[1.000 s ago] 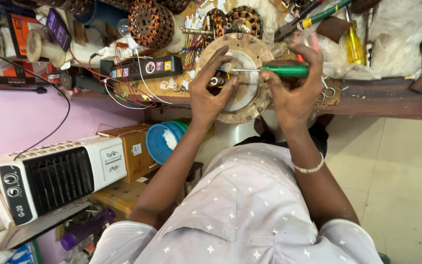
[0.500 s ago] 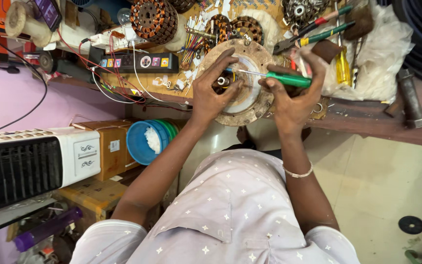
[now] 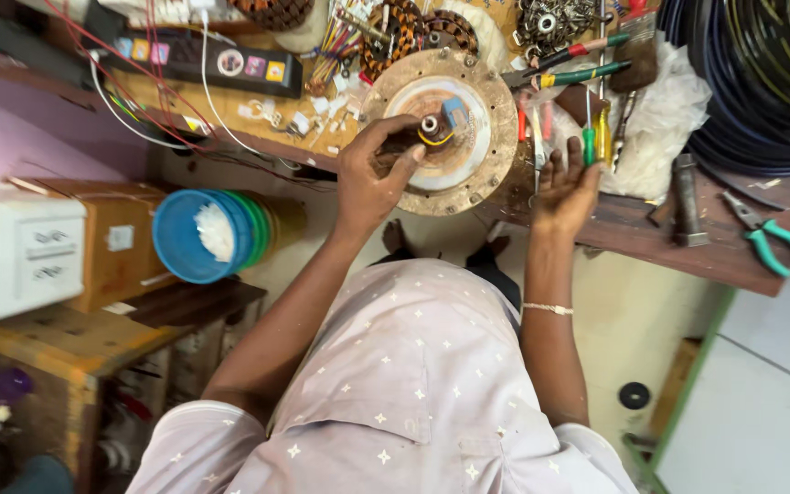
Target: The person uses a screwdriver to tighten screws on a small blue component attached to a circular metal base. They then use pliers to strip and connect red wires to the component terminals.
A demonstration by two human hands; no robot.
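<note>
My left hand (image 3: 372,178) pinching the hub of the round motor plate (image 3: 441,131) at top centre of the table (image 3: 733,256), right hand (image 3: 564,187) open beside screwdrivers (image 3: 587,137), pliers (image 3: 765,238) far right, blue tub (image 3: 196,236) holding white scraps at left.

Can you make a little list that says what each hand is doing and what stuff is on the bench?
Left hand: fingers on the hub of the round brown metal motor disc
Right hand: open, by the green-handled screwdriver
Bench: dark wood, cluttered
Right side: teal-handled pliers, coiled black cable
Left side: blue plastic tub, black power strip
</note>
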